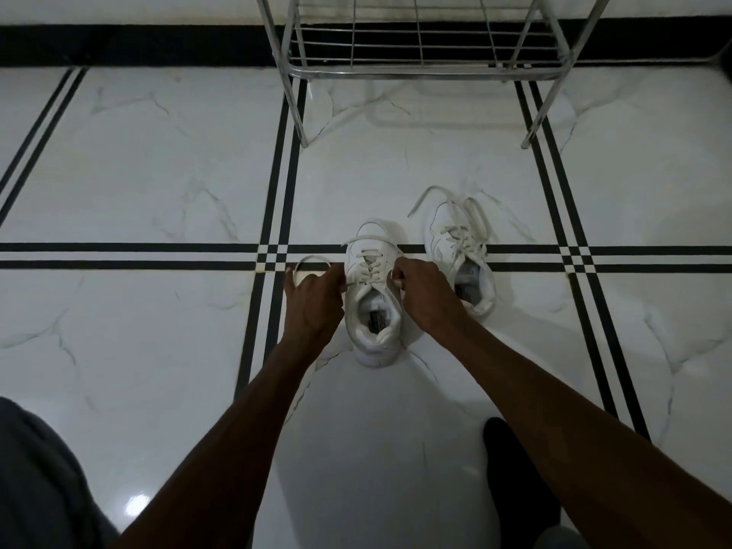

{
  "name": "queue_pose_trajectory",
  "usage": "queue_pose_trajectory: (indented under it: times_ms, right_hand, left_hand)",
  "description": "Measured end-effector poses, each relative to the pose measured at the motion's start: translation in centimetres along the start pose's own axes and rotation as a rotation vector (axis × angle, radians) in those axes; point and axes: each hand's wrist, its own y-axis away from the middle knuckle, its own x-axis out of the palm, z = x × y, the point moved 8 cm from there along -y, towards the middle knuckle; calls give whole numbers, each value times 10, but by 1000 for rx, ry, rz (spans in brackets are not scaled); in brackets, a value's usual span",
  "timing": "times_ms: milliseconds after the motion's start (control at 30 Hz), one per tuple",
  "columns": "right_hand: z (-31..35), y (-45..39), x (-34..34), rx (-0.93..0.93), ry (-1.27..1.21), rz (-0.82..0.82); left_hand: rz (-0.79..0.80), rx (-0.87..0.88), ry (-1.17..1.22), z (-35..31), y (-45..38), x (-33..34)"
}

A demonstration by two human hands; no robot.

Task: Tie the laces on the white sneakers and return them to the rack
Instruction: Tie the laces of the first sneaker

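Both hands pinch the laces of the near white sneaker (372,295) on the marble floor (158,172).

The left hand (313,301) grips a lace loop (311,265) at the shoe's left; the right hand (426,295) nips the lace at its right. The second sneaker (461,255) lies just right and farther, laces loose. The metal rack (416,49) stands far, clear floor between.

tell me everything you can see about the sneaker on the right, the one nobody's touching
The right sneaker is white, leather-looking, low-cut with a thick sole. It stands upright on the marble-look floor, toe toward the metal rack, across the black tile lines. Its flat white laces are untied and splay loosely past the toe. A label shows inside. Neither hand touches it.
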Motion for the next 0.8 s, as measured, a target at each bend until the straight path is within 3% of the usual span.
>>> queue_pose_trajectory:
  times_ms: [67,200,567,800]
  right_hand:
    - [-2,-1,2,-3,-15,27]
    - [-10,-3,6,7,-39,38]
    - [-19,4,11,105,-95,-109]
    - [-27,-1,8,171,-229,124]
  left_hand:
    - [15,6,68,-1,0,1]
    - [-112,23,220,-3,2,-6]
    - [-33,-129,496,5,8,1]
    - [163,-188,670,22,-10,-2]
